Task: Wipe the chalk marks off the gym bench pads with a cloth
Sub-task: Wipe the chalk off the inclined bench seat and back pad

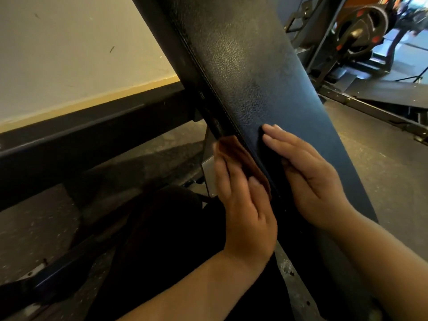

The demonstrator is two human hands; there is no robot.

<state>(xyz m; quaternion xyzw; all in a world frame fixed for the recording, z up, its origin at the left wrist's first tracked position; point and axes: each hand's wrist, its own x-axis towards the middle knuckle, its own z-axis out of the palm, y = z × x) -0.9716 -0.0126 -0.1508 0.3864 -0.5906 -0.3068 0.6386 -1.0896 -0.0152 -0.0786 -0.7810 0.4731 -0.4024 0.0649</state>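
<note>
Two flat hands: left hand (pixel 243 205) presses cloth (pixel 238 156) on bench pad (pixel 243 66) edge; right hand (pixel 310 177) rests on pad.

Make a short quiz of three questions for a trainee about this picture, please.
1. True or false: the right hand holds the cloth.
2. Where on the bench pad does the left hand press the cloth? A) its side edge B) its top face C) its far upper end
3. Fill in: the right hand lies ____ on the pad's top face.
Key: 1 false; 2 A; 3 flat.
</note>
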